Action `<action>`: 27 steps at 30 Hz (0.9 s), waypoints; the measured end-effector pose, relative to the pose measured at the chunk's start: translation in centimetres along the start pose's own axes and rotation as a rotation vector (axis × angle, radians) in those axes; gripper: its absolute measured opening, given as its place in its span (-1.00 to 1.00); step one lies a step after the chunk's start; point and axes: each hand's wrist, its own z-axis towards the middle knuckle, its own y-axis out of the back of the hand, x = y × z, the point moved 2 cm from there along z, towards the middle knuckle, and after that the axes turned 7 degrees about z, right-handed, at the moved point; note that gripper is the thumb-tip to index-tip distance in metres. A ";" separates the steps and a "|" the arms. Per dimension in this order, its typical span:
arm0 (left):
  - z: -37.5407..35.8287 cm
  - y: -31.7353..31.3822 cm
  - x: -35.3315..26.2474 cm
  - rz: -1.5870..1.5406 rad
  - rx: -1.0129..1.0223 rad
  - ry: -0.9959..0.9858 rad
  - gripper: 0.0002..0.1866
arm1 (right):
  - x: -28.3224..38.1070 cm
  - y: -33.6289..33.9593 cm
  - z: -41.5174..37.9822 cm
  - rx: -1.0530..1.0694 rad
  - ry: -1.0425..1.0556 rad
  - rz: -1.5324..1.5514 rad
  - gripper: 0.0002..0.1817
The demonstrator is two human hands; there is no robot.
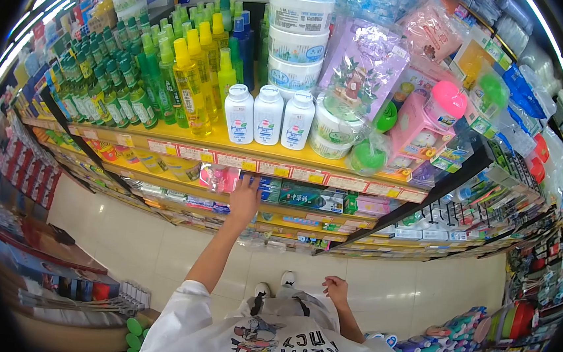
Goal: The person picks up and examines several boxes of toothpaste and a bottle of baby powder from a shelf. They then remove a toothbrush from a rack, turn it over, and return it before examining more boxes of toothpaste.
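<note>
My left hand [245,198] reaches to the second shelf, palm down, with its fingers stretched out at the shelf's front. It is just right of a pink package [220,178] and beside dark blue boxes [268,189]; whether the fingertips touch either cannot be made out. Right of these lies a green box [307,196] with white Chinese lettering. My right hand [335,289] hangs low near my body, its fingers curled, and nothing shows in it. Above my left hand, three white bottles [269,117] stand along the top shelf's front.
Yellow spray bottles [194,90] and green bottles [126,94] crowd the top shelf's left side. Stacked white tubs [297,45] and a purple package [363,66] stand right of them. A price-label strip [230,161] edges the shelf. Behind me lies pale tiled floor [392,284].
</note>
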 end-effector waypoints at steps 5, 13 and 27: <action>-0.5 -2.0 1.0 -0.068 -0.036 0.009 -0.63 | 3.3 -1.6 1.3 0.028 0.060 0.031 -0.79; -1.3 -1.8 1.5 -0.113 -0.026 -0.012 -0.64 | 17.9 -10.6 2.9 0.333 0.544 -0.020 -0.71; -10.3 6.2 -2.9 -0.253 -0.019 0.147 -0.58 | 28.9 -15.5 1.6 0.363 1.016 -0.243 -0.68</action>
